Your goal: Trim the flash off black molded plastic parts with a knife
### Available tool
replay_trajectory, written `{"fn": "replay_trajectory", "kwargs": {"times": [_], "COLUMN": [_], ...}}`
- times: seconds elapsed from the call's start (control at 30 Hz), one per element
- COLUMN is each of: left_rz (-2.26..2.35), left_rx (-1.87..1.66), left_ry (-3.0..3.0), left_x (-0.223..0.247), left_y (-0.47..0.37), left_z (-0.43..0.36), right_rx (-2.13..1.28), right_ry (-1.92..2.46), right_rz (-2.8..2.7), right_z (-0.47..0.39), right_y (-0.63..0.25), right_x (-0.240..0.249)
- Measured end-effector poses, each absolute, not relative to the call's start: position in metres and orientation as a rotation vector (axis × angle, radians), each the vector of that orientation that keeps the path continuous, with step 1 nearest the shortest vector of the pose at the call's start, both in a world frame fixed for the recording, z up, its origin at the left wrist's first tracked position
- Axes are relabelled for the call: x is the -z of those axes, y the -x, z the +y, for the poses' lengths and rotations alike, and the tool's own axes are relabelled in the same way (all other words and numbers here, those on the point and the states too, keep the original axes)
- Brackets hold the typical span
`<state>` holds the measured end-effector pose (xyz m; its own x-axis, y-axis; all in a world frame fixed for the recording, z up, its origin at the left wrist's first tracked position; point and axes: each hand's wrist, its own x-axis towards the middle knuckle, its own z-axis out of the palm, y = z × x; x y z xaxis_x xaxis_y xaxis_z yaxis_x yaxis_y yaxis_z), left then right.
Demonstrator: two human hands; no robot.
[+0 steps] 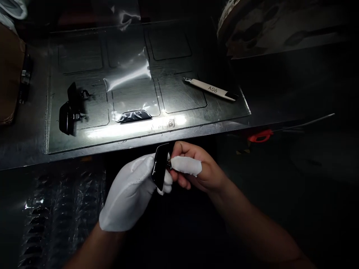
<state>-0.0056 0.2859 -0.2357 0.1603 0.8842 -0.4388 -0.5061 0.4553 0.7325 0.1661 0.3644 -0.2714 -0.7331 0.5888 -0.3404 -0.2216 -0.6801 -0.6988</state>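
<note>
A glossy black part (160, 166) is held on edge just below the table's front edge. My left hand (130, 190), in a white glove, grips it between thumb and fingers. My right hand (193, 164), bare but for a white cover on the thumb, is closed at the part's back, where a small fitting (169, 164) shows; whether the fingertips hold that fitting is hidden. On the table lie a black part in clear film (135, 116), two more black parts at the left (65, 117), and a pale tool marked A06 (209, 87).
A clear sheet (179, 119) with outlined rectangles covers the table, with a clear bag (129, 76) on it. A tray of black parts (36, 228) stands lower left. A cardboard box (9, 74) is at far left, a red-handled tool (260, 136) at right.
</note>
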Motion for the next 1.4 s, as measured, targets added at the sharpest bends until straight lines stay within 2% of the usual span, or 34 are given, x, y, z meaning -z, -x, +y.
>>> {"fn": "replay_trajectory", "kwargs": {"times": [0.2, 0.37, 0.47, 0.7, 0.9, 1.03, 1.2, 1.4], "left_rz": [0.974, 1.128, 1.183, 1.164, 1.28, 1.044, 0.75, 0.668], "left_rx": [-1.064, -0.899, -0.849, -0.934, -1.143, -1.227, -1.235, -1.227], "left_ry": [-0.513, -0.757, -0.91, -1.068, -0.518, -0.279, -0.258, -0.272], "left_x": [0.243, 0.242, 0.239, 0.232, 0.238, 0.239, 0.233, 0.238], "left_y": [0.007, 0.024, 0.031, 0.029, 0.012, -0.006, -0.011, -0.005], "left_z": [0.283, 0.275, 0.271, 0.276, 0.274, 0.268, 0.267, 0.266], "right_rx": [-2.31, -1.819, -1.617, -1.598, -1.557, -1.523, -1.419, -1.089], "right_ry": [0.765, 0.64, 0.48, 0.421, 0.492, 0.497, 0.444, 0.288], "right_rz": [-1.03, -1.546, -1.667, -1.677, -1.42, -1.344, -1.516, -1.923], "right_z": [0.357, 0.352, 0.354, 0.354, 0.35, 0.352, 0.36, 0.372], "right_y": [-0.173, -0.181, -0.183, -0.182, -0.174, -0.168, -0.174, -0.184], "right_x": [0.272, 0.264, 0.263, 0.263, 0.263, 0.266, 0.271, 0.269]}}
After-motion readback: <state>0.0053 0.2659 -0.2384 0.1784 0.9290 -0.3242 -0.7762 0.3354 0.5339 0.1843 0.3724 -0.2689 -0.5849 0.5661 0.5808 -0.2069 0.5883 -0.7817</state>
